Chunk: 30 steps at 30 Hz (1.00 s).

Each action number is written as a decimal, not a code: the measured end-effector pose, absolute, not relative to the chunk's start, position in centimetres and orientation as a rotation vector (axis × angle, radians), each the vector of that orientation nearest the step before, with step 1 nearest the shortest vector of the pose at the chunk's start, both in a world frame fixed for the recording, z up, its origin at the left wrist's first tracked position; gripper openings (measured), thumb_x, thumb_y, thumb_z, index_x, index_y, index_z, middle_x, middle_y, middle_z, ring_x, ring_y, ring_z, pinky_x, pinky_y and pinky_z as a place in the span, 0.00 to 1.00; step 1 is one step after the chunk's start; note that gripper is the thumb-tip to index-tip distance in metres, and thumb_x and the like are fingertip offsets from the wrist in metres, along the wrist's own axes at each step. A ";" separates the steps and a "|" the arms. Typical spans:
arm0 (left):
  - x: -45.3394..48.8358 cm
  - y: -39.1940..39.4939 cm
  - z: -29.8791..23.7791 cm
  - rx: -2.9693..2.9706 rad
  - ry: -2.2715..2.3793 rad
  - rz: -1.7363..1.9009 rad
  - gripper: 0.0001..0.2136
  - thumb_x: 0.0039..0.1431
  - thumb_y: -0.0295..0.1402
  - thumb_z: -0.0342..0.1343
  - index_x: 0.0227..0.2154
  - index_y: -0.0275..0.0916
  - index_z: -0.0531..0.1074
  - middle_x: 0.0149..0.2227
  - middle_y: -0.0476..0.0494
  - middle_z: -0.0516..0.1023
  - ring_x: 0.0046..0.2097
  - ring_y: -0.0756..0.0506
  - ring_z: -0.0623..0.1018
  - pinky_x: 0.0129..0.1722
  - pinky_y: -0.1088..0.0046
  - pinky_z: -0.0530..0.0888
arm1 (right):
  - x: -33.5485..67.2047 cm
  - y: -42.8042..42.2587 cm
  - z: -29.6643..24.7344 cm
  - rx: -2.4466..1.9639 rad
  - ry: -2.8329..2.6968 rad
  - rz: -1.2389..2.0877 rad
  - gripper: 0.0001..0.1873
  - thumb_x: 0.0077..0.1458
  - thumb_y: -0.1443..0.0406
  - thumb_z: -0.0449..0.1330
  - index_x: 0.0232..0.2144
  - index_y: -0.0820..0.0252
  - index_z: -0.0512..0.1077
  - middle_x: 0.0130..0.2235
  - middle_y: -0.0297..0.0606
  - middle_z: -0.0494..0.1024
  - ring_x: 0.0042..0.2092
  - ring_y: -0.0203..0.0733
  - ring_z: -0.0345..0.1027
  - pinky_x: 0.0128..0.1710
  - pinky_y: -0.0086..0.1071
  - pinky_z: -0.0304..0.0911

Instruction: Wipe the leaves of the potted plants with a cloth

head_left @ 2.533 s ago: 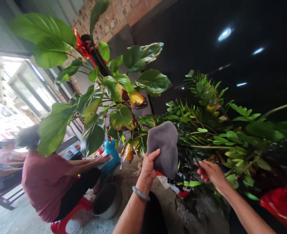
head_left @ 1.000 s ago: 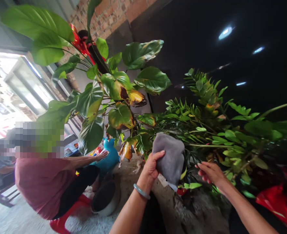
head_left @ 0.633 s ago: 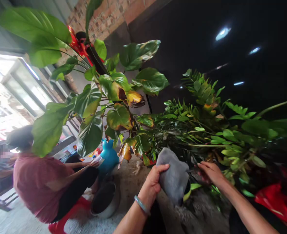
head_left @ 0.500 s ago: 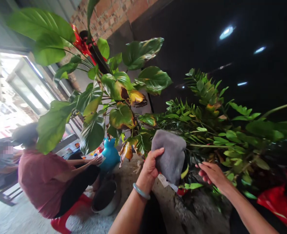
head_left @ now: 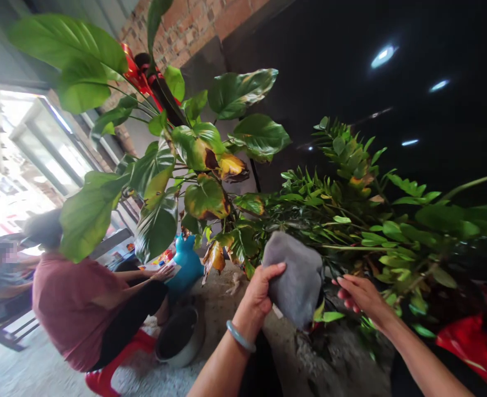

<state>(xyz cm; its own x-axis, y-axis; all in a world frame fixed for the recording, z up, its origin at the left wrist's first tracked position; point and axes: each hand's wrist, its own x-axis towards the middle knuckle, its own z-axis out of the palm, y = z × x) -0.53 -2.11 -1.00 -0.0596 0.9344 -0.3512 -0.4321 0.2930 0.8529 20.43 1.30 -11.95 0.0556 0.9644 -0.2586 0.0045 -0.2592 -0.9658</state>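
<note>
My left hand [head_left: 256, 295], with a pale green bangle on the wrist, is closed on a grey cloth [head_left: 295, 277] and presses it against the low leaves of a bushy green plant [head_left: 351, 220]. My right hand [head_left: 360, 296] reaches into the same plant just right of the cloth, its fingers curled among the stems; what they grip is hidden. A second plant [head_left: 185, 160] with big glossy leaves, some yellowed and brown, rises to the left behind the cloth.
Another person in a maroon top [head_left: 74, 309] sits on a red stool [head_left: 115, 364] at the left, hands on a blue object [head_left: 185, 267]. A round basin [head_left: 179, 336] stands on the floor beside them. Something red [head_left: 475, 342] lies at the lower right. Brick wall [head_left: 194, 27] behind.
My left hand has rubbed the cloth down and up over the leaves and now sits a little lower and further right. My right hand has stayed in the plant.
</note>
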 end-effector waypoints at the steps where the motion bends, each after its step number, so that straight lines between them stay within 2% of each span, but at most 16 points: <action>1: -0.5 -1.7 0.0 0.599 1.096 1.313 0.13 0.29 0.28 0.68 0.24 0.35 0.75 0.25 0.46 0.80 0.27 0.47 0.75 0.34 0.71 0.72 | 20.3 1.2 -11.8 -1.440 -1.033 1.350 0.12 0.44 0.57 0.57 0.22 0.59 0.73 0.16 0.31 0.72 0.15 0.33 0.62 0.13 0.25 0.52; 5: -0.2 -0.8 0.6 0.605 1.085 1.441 0.13 0.28 0.29 0.68 0.23 0.36 0.75 0.25 0.48 0.79 0.27 0.48 0.75 0.32 0.72 0.72 | 20.0 1.3 -11.6 -1.487 -0.988 1.362 0.10 0.44 0.59 0.57 0.22 0.59 0.73 0.14 0.31 0.70 0.14 0.34 0.60 0.13 0.26 0.50; 10: 0.1 -2.8 -4.4 0.591 1.251 1.092 0.12 0.28 0.29 0.66 0.23 0.33 0.76 0.23 0.43 0.79 0.26 0.45 0.74 0.32 0.69 0.71 | 20.2 1.6 -11.8 -1.502 -1.015 1.344 0.09 0.43 0.59 0.59 0.19 0.57 0.71 0.13 0.30 0.70 0.15 0.35 0.62 0.15 0.27 0.52; 13: -0.2 -3.8 -4.7 0.619 1.193 1.006 0.13 0.26 0.29 0.67 0.23 0.33 0.77 0.23 0.42 0.79 0.26 0.46 0.74 0.31 0.70 0.70 | 20.5 1.6 -12.0 -1.516 -1.031 1.346 0.09 0.44 0.59 0.58 0.19 0.57 0.71 0.12 0.28 0.69 0.14 0.35 0.60 0.14 0.27 0.51; 18: -0.9 -2.2 -0.5 0.662 1.059 1.302 0.16 0.24 0.30 0.70 0.23 0.35 0.77 0.25 0.46 0.80 0.26 0.48 0.74 0.30 0.73 0.70 | 20.4 1.2 -11.8 -1.473 -1.051 1.368 0.12 0.43 0.58 0.57 0.23 0.60 0.74 0.16 0.31 0.72 0.16 0.35 0.62 0.14 0.26 0.51; 21: -1.0 -1.5 -0.3 0.633 1.093 1.400 0.16 0.25 0.31 0.69 0.24 0.36 0.76 0.25 0.47 0.79 0.26 0.48 0.74 0.30 0.72 0.71 | 20.2 1.1 -11.5 -1.500 -1.010 1.372 0.12 0.44 0.59 0.56 0.23 0.60 0.74 0.15 0.31 0.71 0.15 0.34 0.61 0.13 0.26 0.50; 27: -0.5 -4.0 -5.1 0.718 1.184 0.971 0.18 0.24 0.32 0.69 0.25 0.31 0.77 0.23 0.41 0.78 0.26 0.43 0.75 0.31 0.67 0.70 | 20.4 1.7 -12.0 -1.536 -1.030 1.346 0.09 0.44 0.59 0.58 0.19 0.56 0.70 0.13 0.30 0.70 0.17 0.37 0.64 0.16 0.28 0.58; 30: -0.8 -4.5 -5.1 0.763 1.138 0.934 0.19 0.23 0.33 0.70 0.25 0.31 0.78 0.24 0.41 0.78 0.26 0.44 0.74 0.32 0.67 0.69 | 20.7 1.8 -12.5 -1.537 -1.059 1.348 0.09 0.44 0.58 0.58 0.19 0.56 0.71 0.14 0.30 0.70 0.16 0.37 0.64 0.15 0.28 0.56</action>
